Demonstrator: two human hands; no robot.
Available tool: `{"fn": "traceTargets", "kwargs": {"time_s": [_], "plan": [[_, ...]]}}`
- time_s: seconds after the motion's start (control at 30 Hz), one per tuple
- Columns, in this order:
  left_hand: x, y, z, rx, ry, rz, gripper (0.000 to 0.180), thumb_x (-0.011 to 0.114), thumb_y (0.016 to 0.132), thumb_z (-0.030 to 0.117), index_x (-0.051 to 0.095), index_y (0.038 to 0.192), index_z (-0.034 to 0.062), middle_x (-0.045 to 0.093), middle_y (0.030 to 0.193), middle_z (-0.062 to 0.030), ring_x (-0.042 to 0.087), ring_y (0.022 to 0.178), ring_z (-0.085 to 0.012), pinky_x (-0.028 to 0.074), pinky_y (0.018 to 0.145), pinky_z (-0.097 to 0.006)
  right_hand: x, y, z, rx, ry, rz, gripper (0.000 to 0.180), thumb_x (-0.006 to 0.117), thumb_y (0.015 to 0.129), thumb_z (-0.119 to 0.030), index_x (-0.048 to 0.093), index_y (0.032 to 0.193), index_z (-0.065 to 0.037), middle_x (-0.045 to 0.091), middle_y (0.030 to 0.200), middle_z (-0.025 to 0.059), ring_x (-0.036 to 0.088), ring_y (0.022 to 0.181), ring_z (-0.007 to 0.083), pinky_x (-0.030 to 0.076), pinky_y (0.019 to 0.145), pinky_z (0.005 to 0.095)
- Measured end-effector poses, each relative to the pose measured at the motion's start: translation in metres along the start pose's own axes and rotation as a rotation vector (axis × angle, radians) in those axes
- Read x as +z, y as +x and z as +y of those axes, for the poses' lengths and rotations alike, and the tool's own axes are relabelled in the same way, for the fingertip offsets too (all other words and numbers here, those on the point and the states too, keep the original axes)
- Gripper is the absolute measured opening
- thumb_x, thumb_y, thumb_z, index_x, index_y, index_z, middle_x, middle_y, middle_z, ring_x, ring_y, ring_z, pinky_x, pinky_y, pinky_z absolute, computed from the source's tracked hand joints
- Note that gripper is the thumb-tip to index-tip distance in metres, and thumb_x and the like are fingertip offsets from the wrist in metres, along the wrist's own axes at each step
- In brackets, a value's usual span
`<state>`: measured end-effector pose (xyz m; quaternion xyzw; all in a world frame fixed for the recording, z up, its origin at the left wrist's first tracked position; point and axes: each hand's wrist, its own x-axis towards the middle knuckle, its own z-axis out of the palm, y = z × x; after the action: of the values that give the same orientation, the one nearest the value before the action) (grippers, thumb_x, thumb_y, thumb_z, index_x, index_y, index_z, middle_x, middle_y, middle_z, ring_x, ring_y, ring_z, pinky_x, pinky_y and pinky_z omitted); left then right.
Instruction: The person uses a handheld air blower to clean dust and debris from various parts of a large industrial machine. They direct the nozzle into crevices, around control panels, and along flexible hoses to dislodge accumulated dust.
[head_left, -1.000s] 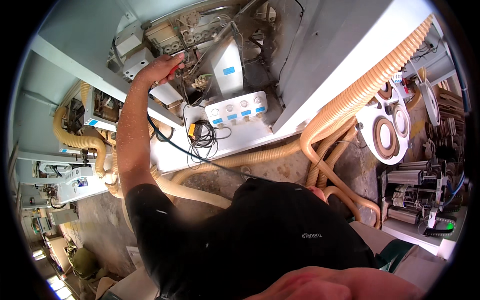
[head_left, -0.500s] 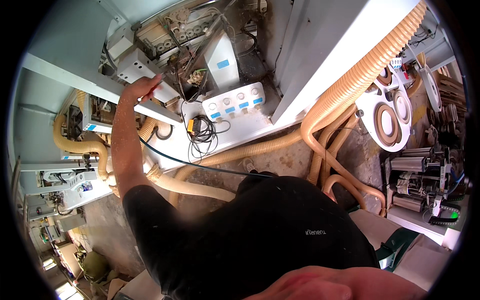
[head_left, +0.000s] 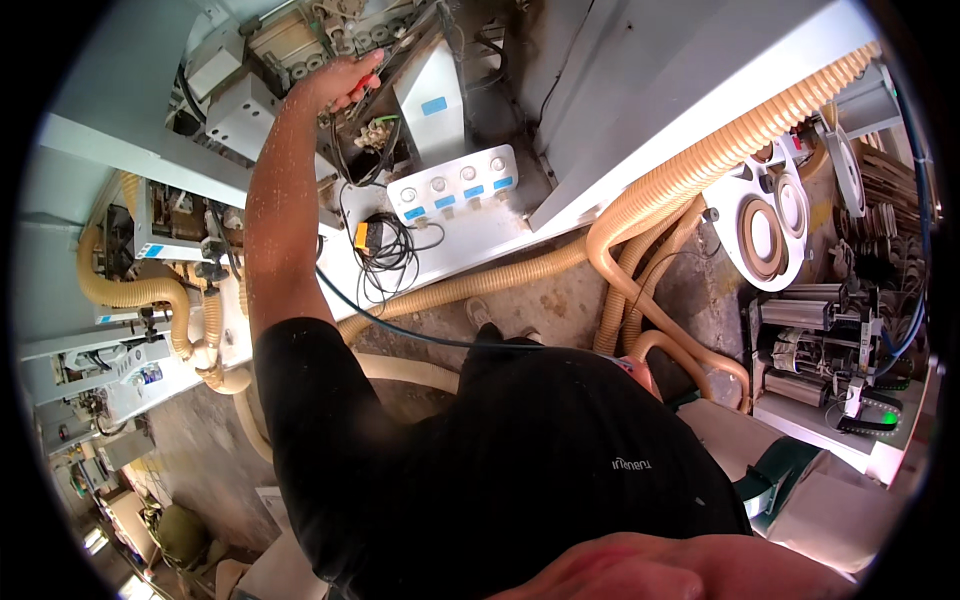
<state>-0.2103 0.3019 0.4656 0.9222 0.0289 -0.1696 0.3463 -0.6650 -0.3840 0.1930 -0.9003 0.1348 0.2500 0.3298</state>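
Note:
My left arm stretches up and forward into the open machine, with pale flecks on the forearm. My left hand [head_left: 345,82] is closed around a small red tool [head_left: 367,82], mostly hidden by the fingers, so its kind does not show. Just beyond the hand are machine rollers [head_left: 310,65] and a slanted metal guide. Below it lies a dusty recess with wires and a pale clump [head_left: 376,133]. A dark blue hose [head_left: 400,328] runs from behind my forearm across to my torso. My right hand is out of sight.
A white panel with several round gauges [head_left: 453,185] stands right of the arm. A coiled black cable with a yellow box [head_left: 369,238] lies on the white ledge. Ribbed tan ducts [head_left: 490,285] cross the floor and climb at right. A white-framed machine [head_left: 765,230] stands further right.
My left hand has moved up and to the right, from beside the white box to over the recess near the rollers, still closed on the red tool. The view has shifted slightly.

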Motion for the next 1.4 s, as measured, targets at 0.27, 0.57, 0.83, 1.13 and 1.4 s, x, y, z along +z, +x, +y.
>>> {"fn": "traceTargets", "kwargs": {"time_s": [0.27,0.57,0.83,1.13,1.4], "plan": [[-0.009,-0.043,-0.165,-0.283,-0.142,-0.096,0.082,0.038,0.096,0.077,0.070,0.091,0.0014,0.051,0.053,-0.0025,0.041,0.035,-0.0140,0.035,0.040,-0.031,0.008,-0.026,-0.013,0.090,-0.007,-0.023,0.026,0.064,0.097,-0.031,0.071,0.097,-0.006,0.070,0.085,0.0137,0.068,0.082,0.0265,0.051,0.073,0.0400],[0.050,-0.060,-0.232,-0.368,-0.088,0.045,0.074,0.040,0.101,0.065,0.051,0.056,0.0081,0.049,0.047,-0.0056,0.044,0.038,-0.0178,0.037,0.043,-0.039,0.015,0.011,-0.006,0.062,0.132,-0.056,0.029,0.065,0.096,-0.032,0.069,0.086,-0.005,0.066,0.076,0.0056,0.063,0.073,0.0170,0.048,0.067,0.0342],[0.083,-0.052,-0.279,-0.415,0.144,0.015,0.060,0.040,0.104,0.053,0.067,0.092,0.0000,0.064,0.065,-0.0090,0.058,0.047,-0.0205,0.046,0.045,-0.036,0.015,0.065,0.026,0.030,0.335,-0.044,0.033,0.066,0.095,-0.033,0.068,0.077,-0.005,0.063,0.067,-0.0016,0.059,0.064,0.0087,0.045,0.061,0.0292],[0.159,-0.047,-0.361,-0.612,-0.479,0.030,0.053,0.045,0.101,0.052,0.070,0.094,0.0062,0.066,0.067,-0.0100,0.058,0.046,-0.0185,0.045,0.050,-0.039,0.002,0.070,-0.032,-0.009,0.166,-0.127,0.032,0.065,0.095,-0.032,0.068,0.079,-0.005,0.065,0.071,-0.0003,0.060,0.064,0.0096,0.045,0.060,0.0288],[0.160,-0.078,-0.311,-0.407,0.176,0.100,0.056,0.035,0.105,0.049,0.073,0.110,0.0068,0.074,0.086,-0.0048,0.070,0.067,-0.0199,0.054,0.077,-0.040,-0.003,0.053,-0.047,0.050,0.104,-0.138,0.032,0.065,0.095,-0.032,0.068,0.079,-0.005,0.066,0.071,-0.0002,0.060,0.064,0.0096,0.045,0.060,0.0287]]}}
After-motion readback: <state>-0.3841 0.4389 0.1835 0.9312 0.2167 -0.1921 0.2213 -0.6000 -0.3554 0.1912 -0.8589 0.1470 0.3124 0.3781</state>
